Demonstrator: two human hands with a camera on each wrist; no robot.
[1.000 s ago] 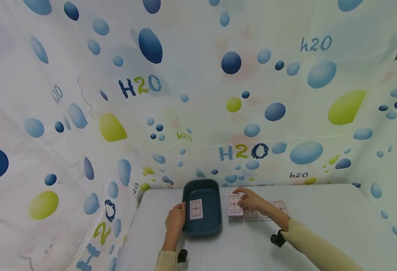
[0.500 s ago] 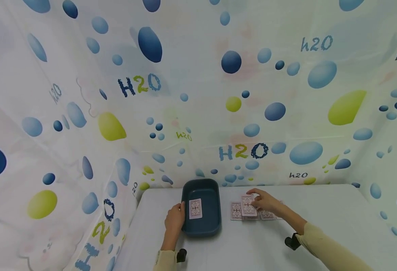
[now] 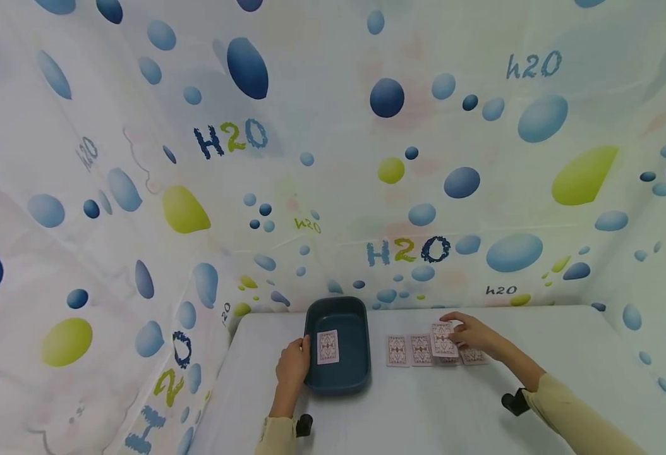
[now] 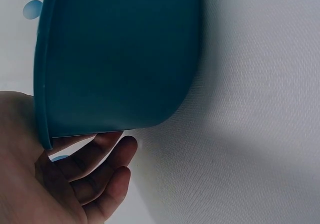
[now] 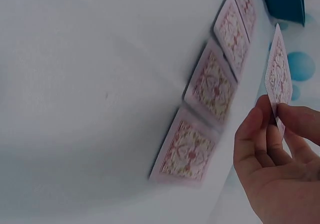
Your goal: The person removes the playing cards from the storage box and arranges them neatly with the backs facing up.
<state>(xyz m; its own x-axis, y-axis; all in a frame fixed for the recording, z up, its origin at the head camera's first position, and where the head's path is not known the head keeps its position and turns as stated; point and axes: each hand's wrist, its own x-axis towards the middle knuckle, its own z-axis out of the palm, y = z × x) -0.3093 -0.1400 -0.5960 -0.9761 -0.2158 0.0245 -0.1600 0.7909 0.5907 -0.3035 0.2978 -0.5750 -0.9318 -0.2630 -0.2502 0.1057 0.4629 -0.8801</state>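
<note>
My left hand [image 3: 293, 363] grips the left rim of a dark teal tray [image 3: 357, 354]. In the left wrist view its fingers [image 4: 97, 176] curl beside the tray's outer wall [image 4: 120, 64]. One playing card [image 3: 328, 347], patterned back up, lies inside the tray. Between thumb and fingertips my right hand [image 3: 474, 335] pinches another playing card [image 3: 441, 340], raised above a row of cards. The right wrist view shows this held card [image 5: 278, 79] nearly edge-on, clear of the table. The row's third card is partly covered by it in the head view.
Several playing cards [image 3: 397, 351] lie back up in a row right of the tray; the rightmost card [image 5: 187, 151] is nearest in the right wrist view. A white cloth [image 3: 412, 411] covers the table. Behind it hangs a curtain [image 3: 339, 189] printed with blue and green drops.
My right hand has carried the pinched card rightward along the row, from above the leftmost card to above the third. My left hand stays on the tray.
</note>
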